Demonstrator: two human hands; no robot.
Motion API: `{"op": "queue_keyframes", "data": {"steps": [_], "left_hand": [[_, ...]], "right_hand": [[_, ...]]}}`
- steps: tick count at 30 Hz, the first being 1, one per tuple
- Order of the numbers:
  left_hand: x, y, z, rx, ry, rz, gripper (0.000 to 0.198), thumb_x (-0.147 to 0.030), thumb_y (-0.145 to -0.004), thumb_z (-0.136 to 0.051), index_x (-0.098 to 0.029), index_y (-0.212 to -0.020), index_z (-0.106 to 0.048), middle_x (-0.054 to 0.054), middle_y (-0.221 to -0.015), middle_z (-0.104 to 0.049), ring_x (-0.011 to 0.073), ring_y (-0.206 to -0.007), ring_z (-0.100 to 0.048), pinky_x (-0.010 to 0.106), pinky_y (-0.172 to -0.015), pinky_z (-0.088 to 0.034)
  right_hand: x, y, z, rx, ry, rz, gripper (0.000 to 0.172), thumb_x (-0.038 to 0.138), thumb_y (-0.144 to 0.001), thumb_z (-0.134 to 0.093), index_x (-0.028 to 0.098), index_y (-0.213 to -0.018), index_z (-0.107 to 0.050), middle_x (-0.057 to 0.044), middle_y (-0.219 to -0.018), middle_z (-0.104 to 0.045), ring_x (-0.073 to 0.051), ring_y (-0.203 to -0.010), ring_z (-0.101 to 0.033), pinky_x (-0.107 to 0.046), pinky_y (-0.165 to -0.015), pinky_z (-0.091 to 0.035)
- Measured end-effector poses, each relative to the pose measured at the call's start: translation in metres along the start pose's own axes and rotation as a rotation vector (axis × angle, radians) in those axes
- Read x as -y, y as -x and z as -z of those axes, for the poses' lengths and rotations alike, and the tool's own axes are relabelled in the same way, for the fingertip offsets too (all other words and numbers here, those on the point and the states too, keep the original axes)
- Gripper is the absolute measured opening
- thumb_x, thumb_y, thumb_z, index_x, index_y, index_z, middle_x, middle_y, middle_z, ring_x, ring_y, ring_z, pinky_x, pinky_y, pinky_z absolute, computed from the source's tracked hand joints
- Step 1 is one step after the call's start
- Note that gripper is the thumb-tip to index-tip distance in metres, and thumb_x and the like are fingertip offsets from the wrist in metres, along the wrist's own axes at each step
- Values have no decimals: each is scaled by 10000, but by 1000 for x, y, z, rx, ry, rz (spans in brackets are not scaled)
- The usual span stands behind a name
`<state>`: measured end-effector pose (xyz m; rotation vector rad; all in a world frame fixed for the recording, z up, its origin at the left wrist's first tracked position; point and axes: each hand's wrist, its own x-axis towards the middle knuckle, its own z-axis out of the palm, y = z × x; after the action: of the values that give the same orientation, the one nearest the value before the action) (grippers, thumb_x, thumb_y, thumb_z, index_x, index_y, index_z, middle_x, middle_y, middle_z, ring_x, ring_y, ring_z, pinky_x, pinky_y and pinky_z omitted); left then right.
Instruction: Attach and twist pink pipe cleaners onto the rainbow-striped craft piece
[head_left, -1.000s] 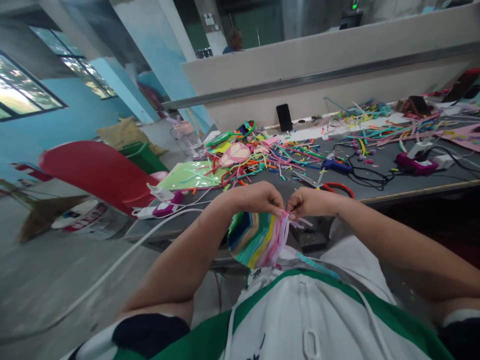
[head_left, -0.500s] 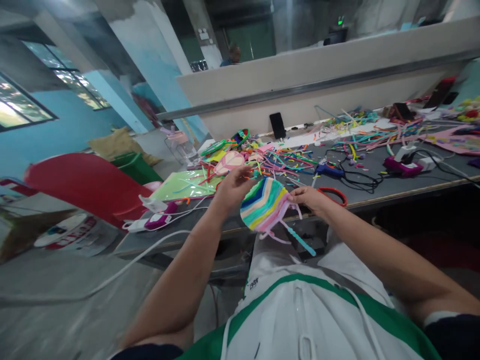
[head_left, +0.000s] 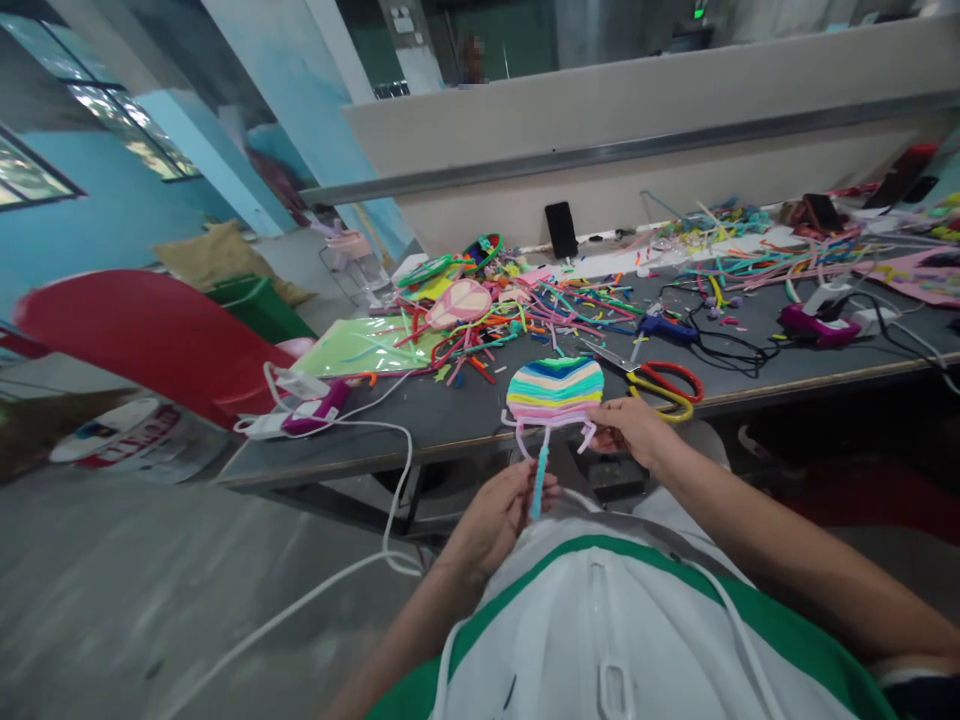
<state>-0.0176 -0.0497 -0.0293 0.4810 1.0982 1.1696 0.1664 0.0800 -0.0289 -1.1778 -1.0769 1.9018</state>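
Observation:
A rounded, striped pipe-cleaner piece (head_left: 556, 388) in navy, turquoise, cream, yellow and pink hangs over the table's near edge. Short lilac ends stick out along its lower side, and a turquoise stem (head_left: 539, 478) points down towards my body. My right hand (head_left: 631, 428) pinches the piece at its lower right corner. Lower down, my left hand (head_left: 504, 510) has its fingers closed around the turquoise stem. Just beyond my right hand lie scissors (head_left: 660, 385) with red and yellow handles, their blades pointing away to the left.
Loose pipe cleaners (head_left: 577, 305) and a pink oval craft piece (head_left: 459, 303) cover the grey table. A blue glue gun (head_left: 667, 328), a leaning phone (head_left: 561, 230) and purple power strips (head_left: 319, 405) sit around them. A red chair (head_left: 142, 340) stands at the left.
My left hand has gone from the piece's upper left edge down to the turquoise stem. The piece has turned so its stem points at me; the scissors now show fully.

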Motion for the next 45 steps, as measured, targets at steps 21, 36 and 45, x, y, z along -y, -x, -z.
{"op": "queue_keyframes", "data": {"steps": [21,36,45], "left_hand": [[24,-57,-15,13,51,74,165,-237,-788,-660,-132,-904,-608,41,-744,-643,136,-565,-602,278,-566,-507],[38,-60,-13,-3,82,62,231,-286,-759,-704,-103,-891,-652,54,-735,-653,128,-585,-600,269,-578,-515],[41,-56,-17,-36,115,51,229,-338,-760,-699,-121,-806,-642,30,-704,-649,114,-559,-593,241,-546,-492]], "right_hand": [[-41,6,20,151,-46,-67,286,365,-624,-784,134,-747,-668,-60,-662,-686,-151,-575,-644,-269,-591,-537],[-67,4,6,68,-65,97,372,436,-563,-811,137,-741,-679,-9,-630,-640,-115,-533,-556,-257,-547,-474],[-66,6,2,5,-117,68,379,438,-524,-818,132,-694,-670,-15,-610,-644,-122,-535,-555,-267,-564,-474]]}}
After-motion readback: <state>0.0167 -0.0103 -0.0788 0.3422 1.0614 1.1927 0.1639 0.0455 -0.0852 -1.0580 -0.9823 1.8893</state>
